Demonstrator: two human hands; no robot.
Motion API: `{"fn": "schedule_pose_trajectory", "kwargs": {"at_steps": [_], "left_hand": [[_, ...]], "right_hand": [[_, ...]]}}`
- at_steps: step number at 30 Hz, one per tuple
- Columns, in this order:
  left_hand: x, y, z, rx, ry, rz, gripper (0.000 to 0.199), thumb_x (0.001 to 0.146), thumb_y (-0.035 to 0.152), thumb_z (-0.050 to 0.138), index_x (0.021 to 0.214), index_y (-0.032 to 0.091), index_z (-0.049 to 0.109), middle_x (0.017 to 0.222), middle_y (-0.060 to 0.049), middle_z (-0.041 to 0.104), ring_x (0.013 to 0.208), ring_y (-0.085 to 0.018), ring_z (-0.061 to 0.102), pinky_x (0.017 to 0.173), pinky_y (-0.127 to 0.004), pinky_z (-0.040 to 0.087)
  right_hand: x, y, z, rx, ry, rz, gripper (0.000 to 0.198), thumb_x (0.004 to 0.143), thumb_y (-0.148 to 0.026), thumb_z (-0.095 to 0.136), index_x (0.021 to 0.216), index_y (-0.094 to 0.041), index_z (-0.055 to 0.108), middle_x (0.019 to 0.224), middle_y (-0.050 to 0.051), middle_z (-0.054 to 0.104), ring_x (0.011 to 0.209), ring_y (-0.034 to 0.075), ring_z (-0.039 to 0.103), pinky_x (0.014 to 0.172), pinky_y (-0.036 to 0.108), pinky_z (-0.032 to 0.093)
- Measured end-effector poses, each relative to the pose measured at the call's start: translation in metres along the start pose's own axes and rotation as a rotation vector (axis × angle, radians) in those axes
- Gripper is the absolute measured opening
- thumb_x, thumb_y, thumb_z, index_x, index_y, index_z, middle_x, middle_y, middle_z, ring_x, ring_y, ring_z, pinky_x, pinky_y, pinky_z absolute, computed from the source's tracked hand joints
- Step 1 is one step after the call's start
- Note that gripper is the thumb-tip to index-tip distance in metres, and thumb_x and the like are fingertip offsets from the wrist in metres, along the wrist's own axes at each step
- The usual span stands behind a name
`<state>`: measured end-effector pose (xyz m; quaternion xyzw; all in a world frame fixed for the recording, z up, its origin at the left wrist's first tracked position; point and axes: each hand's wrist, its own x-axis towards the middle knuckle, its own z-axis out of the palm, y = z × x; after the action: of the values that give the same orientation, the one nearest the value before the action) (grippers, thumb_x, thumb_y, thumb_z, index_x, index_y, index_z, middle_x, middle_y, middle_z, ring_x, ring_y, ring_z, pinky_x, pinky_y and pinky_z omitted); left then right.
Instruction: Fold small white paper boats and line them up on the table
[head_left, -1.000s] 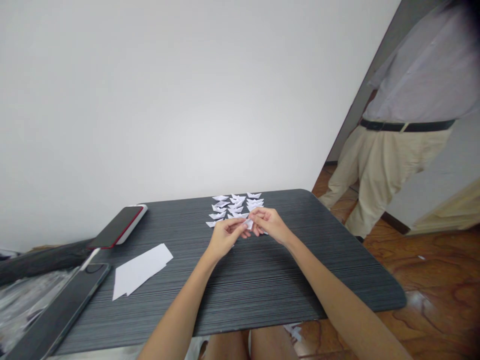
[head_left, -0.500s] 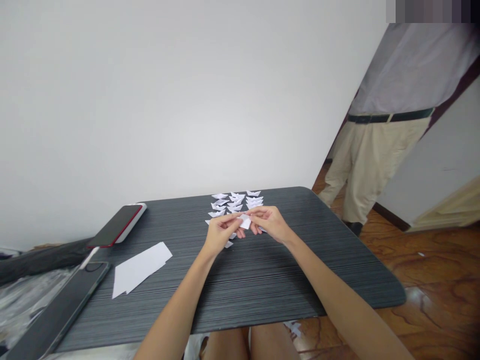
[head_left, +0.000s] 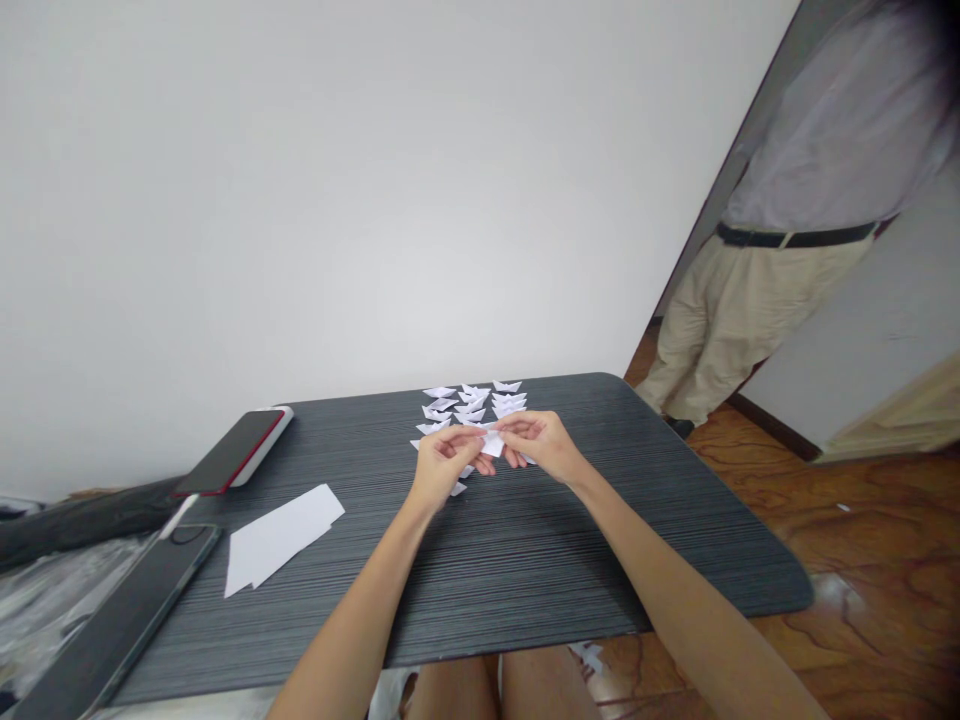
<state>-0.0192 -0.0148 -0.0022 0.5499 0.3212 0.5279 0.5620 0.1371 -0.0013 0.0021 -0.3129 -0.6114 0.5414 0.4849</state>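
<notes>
A small folded piece of white paper (head_left: 492, 443) is pinched between my two hands above the table. My left hand (head_left: 444, 462) grips its left side with thumb and fingers. On the right side, my right hand (head_left: 541, 444) holds it the same way. Just beyond and partly beneath my hands lie several white paper boats (head_left: 472, 405), set out in rough columns. My hands hide some of these boats.
Sheets of white paper (head_left: 285, 535) lie on the dark table (head_left: 525, 590) at left. Beyond them a phone (head_left: 236, 450) rests on a white object; another phone-like device (head_left: 142, 610) lies at the left edge. A person (head_left: 780, 260) stands right of the table.
The folded paper has opened out slightly wider between my fingers, and my hands have barely shifted. The person at the right has moved a little.
</notes>
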Motion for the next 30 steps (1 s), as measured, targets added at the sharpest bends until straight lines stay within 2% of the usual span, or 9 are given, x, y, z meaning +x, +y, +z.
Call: {"fn": "schedule_pose_trajectory", "kwargs": {"at_steps": [4, 9, 12, 18, 23, 26, 30], "left_hand": [[0.0002, 0.0018, 0.0006, 0.013, -0.006, 0.014, 0.026, 0.067, 0.026, 0.061, 0.084, 0.009, 0.057, 0.052, -0.002, 0.062, 0.045, -0.015, 0.059, 0.046, -0.026, 0.048], [-0.0001, 0.0009, 0.0017, 0.06, 0.052, 0.008, 0.021, 0.068, 0.028, 0.06, 0.075, 0.009, 0.054, 0.049, -0.002, 0.061, 0.042, -0.013, 0.058, 0.044, -0.024, 0.048], [-0.0004, 0.0013, 0.0024, 0.097, 0.048, 0.0, 0.022, 0.068, 0.03, 0.06, 0.073, 0.009, 0.054, 0.049, -0.003, 0.062, 0.04, -0.013, 0.057, 0.043, -0.024, 0.047], [-0.0004, 0.0027, 0.003, 0.093, 0.031, -0.024, 0.025, 0.067, 0.033, 0.06, 0.073, 0.009, 0.055, 0.047, -0.002, 0.061, 0.039, -0.013, 0.057, 0.042, -0.023, 0.047], [-0.0003, 0.0021, 0.0026, 0.104, 0.047, -0.048, 0.026, 0.065, 0.033, 0.062, 0.072, 0.009, 0.055, 0.045, -0.002, 0.06, 0.039, -0.013, 0.057, 0.042, -0.023, 0.046], [-0.0004, 0.0031, 0.0024, 0.126, 0.036, -0.042, 0.024, 0.065, 0.03, 0.062, 0.072, 0.009, 0.055, 0.044, -0.001, 0.06, 0.038, -0.012, 0.056, 0.041, -0.022, 0.045], [-0.001, 0.0056, 0.0021, 0.15, 0.033, -0.011, 0.024, 0.066, 0.031, 0.061, 0.074, 0.009, 0.056, 0.042, 0.0, 0.057, 0.034, -0.01, 0.052, 0.037, -0.02, 0.041]], "right_hand": [[0.0003, -0.0007, -0.0011, -0.012, 0.007, 0.035, 0.022, 0.064, -0.027, 0.064, 0.077, -0.01, 0.059, 0.043, -0.003, 0.055, 0.034, 0.005, 0.046, 0.033, 0.016, 0.031], [0.0017, -0.0009, 0.0027, -0.004, 0.016, 0.073, 0.028, 0.069, -0.037, 0.058, 0.075, -0.01, 0.06, 0.05, 0.001, 0.058, 0.033, 0.006, 0.047, 0.031, 0.016, 0.03], [0.0005, -0.0016, 0.0047, -0.081, 0.043, 0.05, 0.029, 0.07, -0.038, 0.056, 0.068, -0.01, 0.06, 0.049, 0.002, 0.057, 0.032, 0.006, 0.046, 0.03, 0.017, 0.029], [-0.0038, -0.0015, 0.004, -0.252, 0.054, -0.045, 0.024, 0.07, -0.035, 0.056, 0.071, -0.012, 0.061, 0.044, 0.0, 0.054, 0.037, 0.008, 0.047, 0.035, 0.018, 0.035], [-0.0048, -0.0052, 0.0031, -0.329, 0.014, -0.053, 0.025, 0.071, -0.035, 0.055, 0.069, -0.011, 0.062, 0.041, -0.002, 0.049, 0.035, 0.005, 0.041, 0.035, 0.018, 0.032], [-0.0043, -0.0062, 0.0038, -0.301, 0.014, -0.023, 0.023, 0.071, -0.034, 0.055, 0.068, -0.011, 0.061, 0.041, -0.002, 0.049, 0.035, 0.005, 0.042, 0.035, 0.016, 0.032], [-0.0027, -0.003, 0.0037, -0.128, -0.014, 0.054, 0.025, 0.069, -0.033, 0.059, 0.08, -0.012, 0.06, 0.047, -0.001, 0.056, 0.034, 0.005, 0.044, 0.033, 0.016, 0.031]]}}
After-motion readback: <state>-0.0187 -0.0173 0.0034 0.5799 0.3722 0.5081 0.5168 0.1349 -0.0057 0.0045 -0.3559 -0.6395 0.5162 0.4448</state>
